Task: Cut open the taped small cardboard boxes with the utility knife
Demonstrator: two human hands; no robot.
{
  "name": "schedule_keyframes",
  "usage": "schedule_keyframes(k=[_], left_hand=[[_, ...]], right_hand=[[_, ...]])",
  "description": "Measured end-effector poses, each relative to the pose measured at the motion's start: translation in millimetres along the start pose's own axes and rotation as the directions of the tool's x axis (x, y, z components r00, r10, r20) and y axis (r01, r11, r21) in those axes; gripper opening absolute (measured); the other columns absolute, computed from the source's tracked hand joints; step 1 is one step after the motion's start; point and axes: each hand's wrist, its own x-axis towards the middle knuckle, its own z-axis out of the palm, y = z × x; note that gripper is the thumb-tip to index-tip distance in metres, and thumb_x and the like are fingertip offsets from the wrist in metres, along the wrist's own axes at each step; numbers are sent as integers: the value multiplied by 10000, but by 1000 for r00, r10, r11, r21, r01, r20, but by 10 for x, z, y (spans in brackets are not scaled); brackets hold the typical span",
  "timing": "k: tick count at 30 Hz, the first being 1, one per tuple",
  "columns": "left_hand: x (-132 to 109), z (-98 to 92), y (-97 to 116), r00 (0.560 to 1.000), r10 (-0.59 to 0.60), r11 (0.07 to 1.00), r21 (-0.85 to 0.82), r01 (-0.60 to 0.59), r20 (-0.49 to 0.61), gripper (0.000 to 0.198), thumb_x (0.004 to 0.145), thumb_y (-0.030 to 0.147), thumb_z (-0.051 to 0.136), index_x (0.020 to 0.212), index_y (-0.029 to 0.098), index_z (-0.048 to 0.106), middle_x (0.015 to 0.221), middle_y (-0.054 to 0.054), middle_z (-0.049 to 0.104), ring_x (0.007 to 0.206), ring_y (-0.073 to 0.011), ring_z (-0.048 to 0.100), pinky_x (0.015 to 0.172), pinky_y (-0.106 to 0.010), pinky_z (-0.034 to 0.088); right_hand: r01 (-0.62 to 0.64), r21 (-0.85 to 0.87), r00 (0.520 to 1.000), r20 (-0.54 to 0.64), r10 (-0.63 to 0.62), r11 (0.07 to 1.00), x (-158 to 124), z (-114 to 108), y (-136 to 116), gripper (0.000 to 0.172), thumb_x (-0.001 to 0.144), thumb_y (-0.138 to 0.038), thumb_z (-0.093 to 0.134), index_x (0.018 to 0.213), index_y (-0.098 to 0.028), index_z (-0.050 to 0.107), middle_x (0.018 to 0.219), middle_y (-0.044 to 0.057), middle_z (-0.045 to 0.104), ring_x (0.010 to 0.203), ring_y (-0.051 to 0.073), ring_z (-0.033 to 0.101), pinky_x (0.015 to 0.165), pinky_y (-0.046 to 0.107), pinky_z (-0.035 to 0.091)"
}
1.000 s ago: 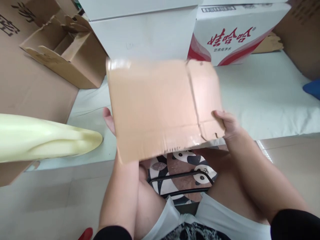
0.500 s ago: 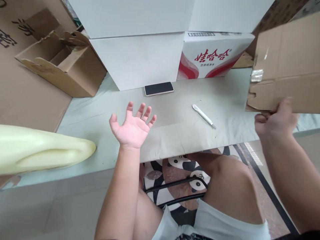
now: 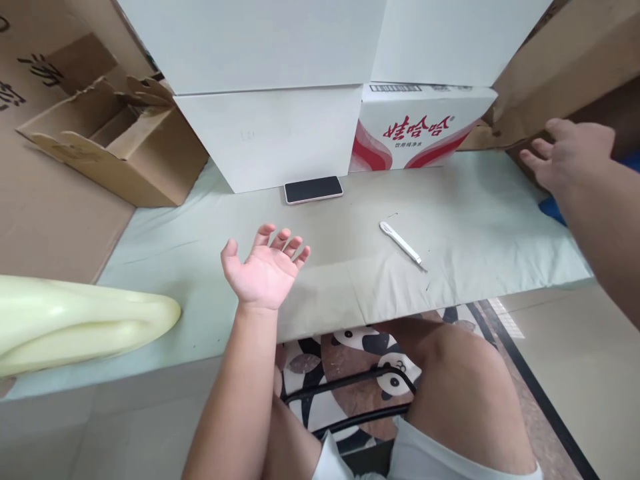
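Note:
My left hand [image 3: 264, 270] is palm up above the near part of the cloth-covered table [image 3: 320, 267], its fingers spread and nothing in it. My right hand [image 3: 575, 155] reaches to the right side, fingers apart and holding nothing that I can see. It is in front of a brown cardboard box [image 3: 545, 87] and close to something blue [image 3: 553, 210], mostly hidden by the arm. Between the hands lies a white utility knife [image 3: 401, 243], its tip toward the table's near edge. Farther back, a phone [image 3: 314, 190] with a dark screen lies face up.
White boxes [image 3: 270, 140] are stacked at the back, beside a box with red lettering [image 3: 420, 130]. An opened cardboard carton [image 3: 145, 160] stands at the back left. A pale yellow, smooth rounded object [image 3: 90, 327] juts in from the left.
The flat cardboard piece has left my right hand and is no longer seen in it. That hand has moved up and opened. My left hand stays palm up; the view has shifted slightly.

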Motion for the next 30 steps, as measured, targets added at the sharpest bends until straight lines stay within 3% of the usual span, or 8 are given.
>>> schedule_keyframes(k=[2, 6, 13, 17, 19, 23, 27, 30], left_hand=[[8, 6, 26, 1000, 10, 1000, -7, -10, 3, 517, 858, 694, 431, 880, 229, 655, 836, -52, 682, 766, -231, 701, 735, -426, 625], [-19, 10, 86, 1000, 15, 1000, -24, -14, 24, 505, 856, 675, 429, 865, 227, 663, 828, -47, 683, 759, -224, 699, 724, -413, 622], [-194, -38, 169, 999, 21, 999, -46, -19, 48, 464, 835, 659, 505, 861, 224, 662, 826, -45, 683, 749, -216, 693, 736, -400, 612], [-281, -78, 269, 997, 58, 994, -91, -53, 49, 423, 835, 629, 535, 850, 222, 651, 813, -37, 669, 737, -203, 684, 733, -379, 602], [-303, -106, 324, 997, 70, 993, -102, -66, 42, 401, 847, 594, 526, 834, 212, 647, 800, -35, 655, 720, -190, 671, 719, -353, 591], [-330, -155, 448, 996, 85, 992, -93, -82, 23, 377, 872, 523, 477, 778, 193, 632, 771, -33, 613, 674, -162, 638, 678, -300, 553], [-371, -166, 579, 992, 125, 990, -66, -122, 35, 376, 887, 483, 449, 756, 183, 636, 769, -37, 588, 667, -147, 614, 678, -272, 521], [-382, -173, 648, 978, 203, 979, -46, -201, 54, 377, 898, 461, 442, 736, 179, 632, 751, -40, 565, 666, -145, 585, 674, -258, 489]], right_hand=[[-294, 109, 954, -35, 299, 950, -260, 55, -235, 250, 909, -65, 494, 731, -223, 418, 947, 23, 613, 780, 65, 662, 663, 324, 506], [-396, 97, 918, 47, 394, 913, -903, -25, -356, 286, 851, 22, 561, 696, -207, 487, 731, -39, 539, 655, 81, 637, 718, 394, 542], [-328, 64, 922, 241, 304, 943, -1428, -331, -492, 218, 865, -18, 603, 725, -183, 582, 747, -8, 581, 636, 94, 629, 674, 349, 509], [-159, 20, 905, 401, 138, 987, -1735, -335, -792, 167, 875, -52, 607, 776, -183, 635, 840, 29, 633, 707, 102, 637, 642, 293, 478], [-41, 7, 862, 506, 32, 999, -1941, -226, -916, 153, 874, -64, 608, 813, -185, 677, 893, 46, 674, 775, 118, 656, 656, 274, 485], [176, 1, 686, 718, -123, 984, -2469, 232, -1113, 175, 838, -158, 692, 991, -206, 763, 916, 47, 741, 829, 177, 679, 795, 344, 554], [530, 119, 373, 856, -357, 840, -3091, 917, -1393, 329, 891, -277, 612, 1180, -202, 749, 1123, 99, 762, 942, 245, 716, 951, 476, 575], [666, 283, 165, 846, -507, 690, -3528, 1482, -1693, 394, 900, -240, 546, 1246, -167, 719, 1288, 143, 706, 1053, 260, 716, 972, 445, 579]])
